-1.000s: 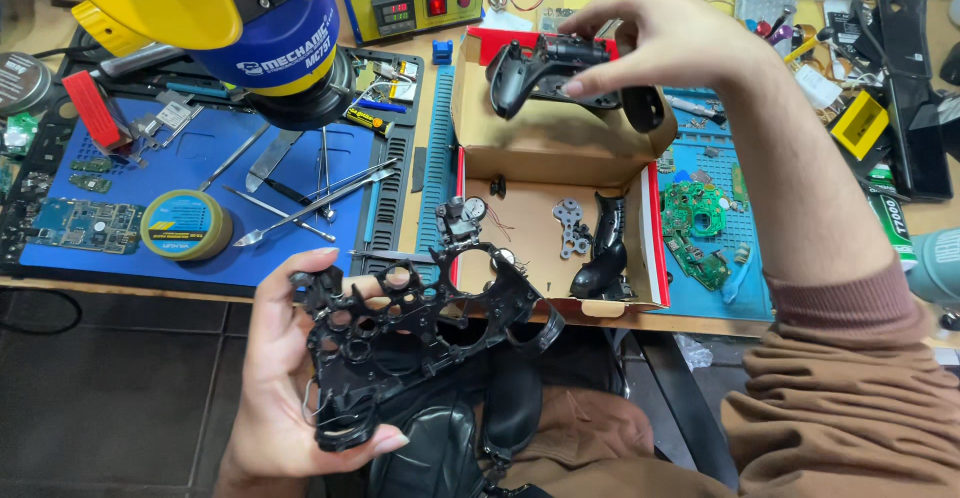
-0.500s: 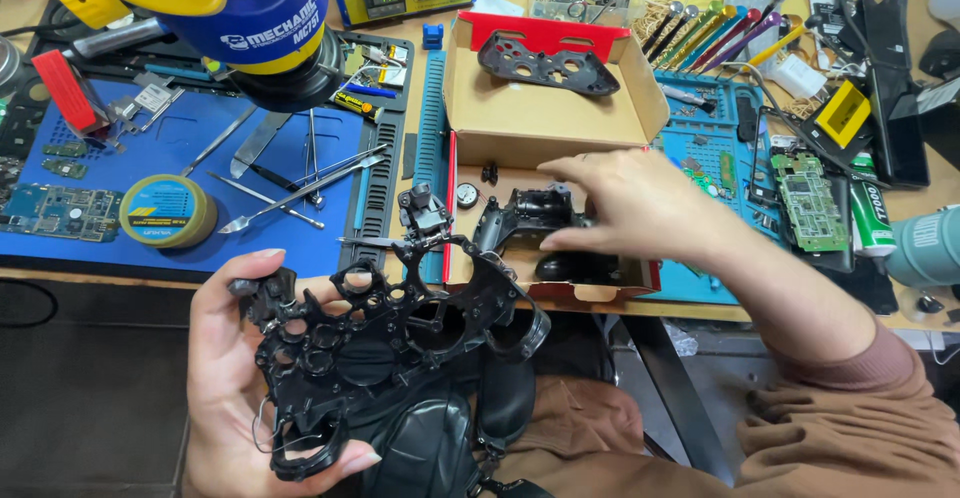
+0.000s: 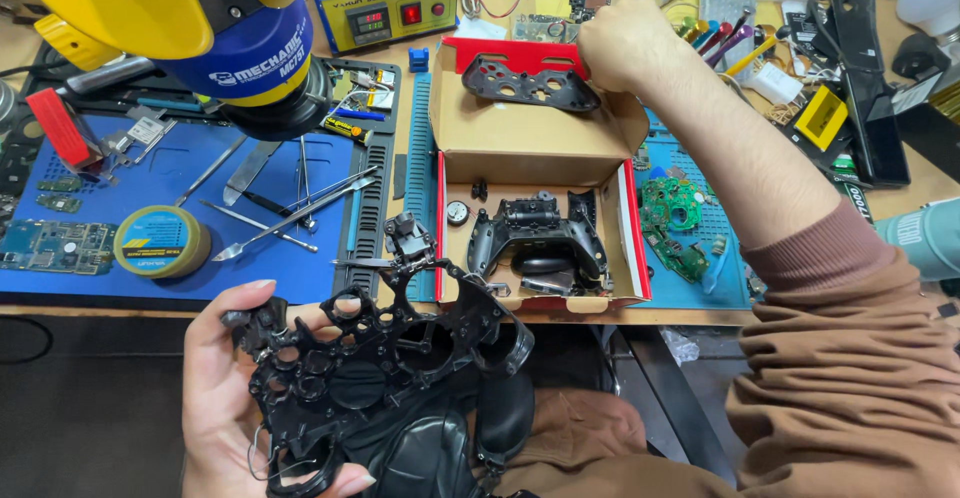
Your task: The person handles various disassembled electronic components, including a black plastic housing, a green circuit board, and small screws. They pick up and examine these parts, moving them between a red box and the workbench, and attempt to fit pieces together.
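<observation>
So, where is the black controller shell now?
In the head view, the black controller shell lies in the lower part of the open cardboard box, right of centre, between the blue mat and the green circuit board.

Both hands bare: no gloves, rings or watch visible. Left hand (image 3: 225, 398): only hand and a bit of wrist in view, no sleeve visible. Right hand (image 3: 625, 53): forearm bare behind it, then a brown sleeve (image 3: 850, 358) pushed up into thick folds, with a ribbed, slightly redder cuff at its front edge. Fabric looks soft, sweatshirt-like, plain, no print. Brown cloth of a similar shade shows on the lap (image 3: 570, 438), just beside the left hand.
</observation>
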